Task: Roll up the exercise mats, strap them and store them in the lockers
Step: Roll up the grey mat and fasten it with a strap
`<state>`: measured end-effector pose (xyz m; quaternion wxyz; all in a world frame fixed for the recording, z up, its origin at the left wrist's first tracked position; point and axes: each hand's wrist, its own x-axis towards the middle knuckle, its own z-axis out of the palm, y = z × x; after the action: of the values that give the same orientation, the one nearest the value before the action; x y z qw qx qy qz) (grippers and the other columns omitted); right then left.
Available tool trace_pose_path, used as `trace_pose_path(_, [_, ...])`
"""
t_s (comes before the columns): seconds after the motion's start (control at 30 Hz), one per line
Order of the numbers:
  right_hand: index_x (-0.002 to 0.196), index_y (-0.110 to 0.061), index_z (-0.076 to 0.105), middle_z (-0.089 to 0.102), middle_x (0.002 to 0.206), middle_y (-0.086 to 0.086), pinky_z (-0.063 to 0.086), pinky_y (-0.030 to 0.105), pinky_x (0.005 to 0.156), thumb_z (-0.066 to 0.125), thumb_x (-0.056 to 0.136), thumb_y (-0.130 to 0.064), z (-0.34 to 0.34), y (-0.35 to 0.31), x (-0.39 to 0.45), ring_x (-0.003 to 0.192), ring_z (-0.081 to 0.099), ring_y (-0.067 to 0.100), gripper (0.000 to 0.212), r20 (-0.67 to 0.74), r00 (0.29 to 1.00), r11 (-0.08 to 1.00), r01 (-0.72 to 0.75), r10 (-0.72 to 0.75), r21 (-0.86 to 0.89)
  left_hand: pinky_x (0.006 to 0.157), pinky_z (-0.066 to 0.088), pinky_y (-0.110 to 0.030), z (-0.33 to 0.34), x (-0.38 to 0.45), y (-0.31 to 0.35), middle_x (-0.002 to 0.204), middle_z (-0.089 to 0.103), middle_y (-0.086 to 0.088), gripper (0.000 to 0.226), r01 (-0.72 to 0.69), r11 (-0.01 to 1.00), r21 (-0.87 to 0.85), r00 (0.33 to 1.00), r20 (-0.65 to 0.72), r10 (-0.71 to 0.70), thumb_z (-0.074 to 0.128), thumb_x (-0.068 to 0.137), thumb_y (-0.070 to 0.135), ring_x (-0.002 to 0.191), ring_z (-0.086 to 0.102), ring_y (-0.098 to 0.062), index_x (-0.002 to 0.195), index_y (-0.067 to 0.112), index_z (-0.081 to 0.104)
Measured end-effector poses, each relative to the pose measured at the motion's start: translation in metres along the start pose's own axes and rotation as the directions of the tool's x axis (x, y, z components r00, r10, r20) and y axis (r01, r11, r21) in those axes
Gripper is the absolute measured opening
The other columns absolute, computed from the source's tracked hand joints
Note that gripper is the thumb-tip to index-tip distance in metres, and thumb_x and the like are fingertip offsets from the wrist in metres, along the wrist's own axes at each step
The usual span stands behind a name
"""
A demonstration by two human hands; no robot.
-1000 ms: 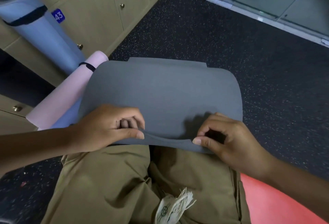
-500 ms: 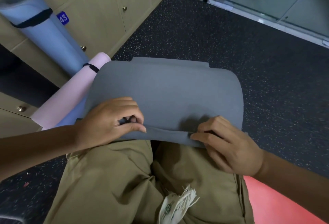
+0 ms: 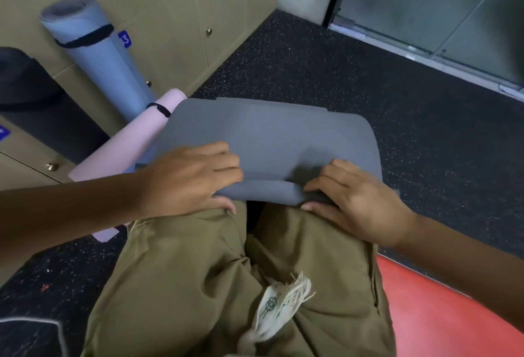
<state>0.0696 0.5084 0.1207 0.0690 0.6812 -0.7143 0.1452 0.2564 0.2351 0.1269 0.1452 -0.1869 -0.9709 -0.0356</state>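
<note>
The flat grey foam mat point(image 3: 269, 141) lies across the person's knees, only its near edge turned over. The left hand point(image 3: 187, 178) and right hand point(image 3: 357, 200) grip this first fold. Two rolled mats, blue point(image 3: 96, 53) and pink point(image 3: 127, 144) (both strapped), lean on the beige lockers point(image 3: 170, 16), not stored yet.

Both hands' fingers point(image 3: 224, 164) grip the grey mat's point(image 3: 269, 135) near edge, seemingly rolled.

- Your trousers point(image 3: 181, 285) are olive-khaki cloth, creased at the lap.
- A cream fringed tag point(image 3: 279, 304) with a green emblem lies there.
- Both your forearms are bare, no sleeves.
</note>
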Motion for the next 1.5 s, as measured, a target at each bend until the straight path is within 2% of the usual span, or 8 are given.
trace_pose_path(0.37, [0.097, -0.013, 0.070, 0.066, 0.088, 0.003, 0.040, 0.037, 0.085, 0.049, 0.100, -0.043, -0.002, -0.018, -0.001, 0.083, 0.061, 0.028, 0.037, -0.073, 0.994, 0.977, -0.090, 0.077, -0.192, 0.062, 0.046, -0.039, -0.005, 0.015, 0.041, 0.078, 0.056, -0.008, 0.042, 0.121, 0.932, 0.343, 0.992, 0.003, -0.130, 0.087, 0.070, 0.042, 0.078, 0.055, -0.032, 0.075, 0.011, 0.059])
trace_pose_path(0.57, [0.092, -0.009, 0.066, 0.061, 0.081, 0.005, 0.036, 0.039, 0.077, 0.045, 0.103, -0.033, 0.001, -0.025, -0.002, 0.085, 0.056, 0.031, 0.034, -0.086, 0.991, 0.943, -0.128, 0.107, -0.307, 0.061, 0.046, -0.038, 0.009, 0.008, 0.042, 0.080, 0.058, -0.007, 0.029, 0.281, 0.951, 0.126, 0.958, -0.099, -0.269, 0.081, 0.081, 0.031, 0.076, 0.058, -0.031, 0.077, 0.010, 0.061])
trace_pose_path(0.73, [0.106, -0.010, 0.063, 0.060, 0.096, 0.007, 0.046, 0.045, 0.077, 0.043, 0.104, -0.035, 0.006, -0.028, -0.006, 0.087, 0.052, 0.029, 0.033, -0.067, 0.972, 0.960, -0.234, 0.226, -0.153, 0.069, 0.049, -0.038, 0.016, -0.001, 0.030, 0.083, 0.060, 0.001, 0.038, 0.407, 0.904, -0.133, 0.901, -0.103, -0.421, 0.051, 0.092, 0.051, 0.080, 0.058, -0.024, 0.087, 0.015, 0.062])
trace_pose_path(0.93, [0.119, -0.015, 0.059, 0.053, 0.112, 0.002, 0.044, 0.039, 0.090, 0.051, 0.098, -0.055, 0.006, -0.022, -0.010, 0.100, 0.051, 0.024, 0.046, 0.011, 0.953, 0.948, -0.303, 0.304, 0.099, 0.080, 0.036, -0.028, 0.016, 0.000, 0.013, 0.075, 0.057, 0.015, 0.038, 0.440, 0.848, -0.297, 0.877, -0.062, -0.477, 0.054, 0.090, 0.056, 0.071, 0.049, -0.003, 0.081, 0.021, 0.065])
trace_pose_path(1.03, [0.115, -0.016, 0.061, 0.057, 0.107, -0.001, 0.042, 0.036, 0.091, 0.051, 0.096, -0.057, 0.007, -0.019, -0.007, 0.099, 0.053, 0.021, 0.046, 0.016, 0.946, 0.934, -0.321, 0.323, 0.155, 0.073, 0.045, -0.033, 0.016, -0.001, 0.006, 0.076, 0.059, 0.015, 0.039, 0.458, 0.806, -0.374, 0.866, -0.018, -0.500, 0.052, 0.091, 0.057, 0.072, 0.052, -0.004, 0.083, 0.022, 0.068])
trace_pose_path(1.17, [0.111, -0.019, 0.062, 0.058, 0.102, -0.006, 0.037, 0.031, 0.089, 0.047, 0.097, -0.057, 0.006, -0.015, -0.002, 0.096, 0.052, 0.016, 0.043, 0.036, 0.936, 0.916, -0.350, 0.350, 0.197, 0.065, 0.052, -0.041, 0.020, -0.004, 0.003, 0.077, 0.063, 0.008, 0.042, 0.441, 0.855, -0.271, 0.869, -0.110, -0.483, 0.054, 0.094, 0.055, 0.069, 0.059, -0.017, 0.084, 0.017, 0.070])
trace_pose_path(1.27, [0.112, -0.019, 0.062, 0.060, 0.105, -0.005, 0.046, 0.034, 0.088, 0.044, 0.099, -0.057, 0.006, -0.012, 0.001, 0.098, 0.054, 0.017, 0.044, 0.069, 0.929, 0.907, -0.370, 0.363, 0.200, 0.052, 0.048, -0.035, 0.026, -0.007, 0.002, 0.071, 0.059, -0.003, 0.049, 0.403, 0.913, 0.065, 0.886, -0.278, -0.371, 0.053, 0.097, 0.055, 0.060, 0.061, -0.027, 0.078, 0.012, 0.066])
trace_pose_path(1.5, [0.114, -0.021, 0.062, 0.059, 0.108, -0.005, 0.054, 0.044, 0.073, 0.040, 0.104, -0.050, 0.005, -0.006, 0.008, 0.100, 0.059, 0.022, 0.038, 0.053, 0.953, 0.946, -0.304, 0.300, 0.113, 0.056, 0.039, -0.040, 0.026, -0.008, -0.012, 0.066, 0.044, -0.009, 0.060, 0.256, 0.862, 0.438, 0.950, -0.281, -0.139, 0.042, 0.106, 0.058, 0.063, 0.050, -0.028, 0.071, 0.010, 0.050])
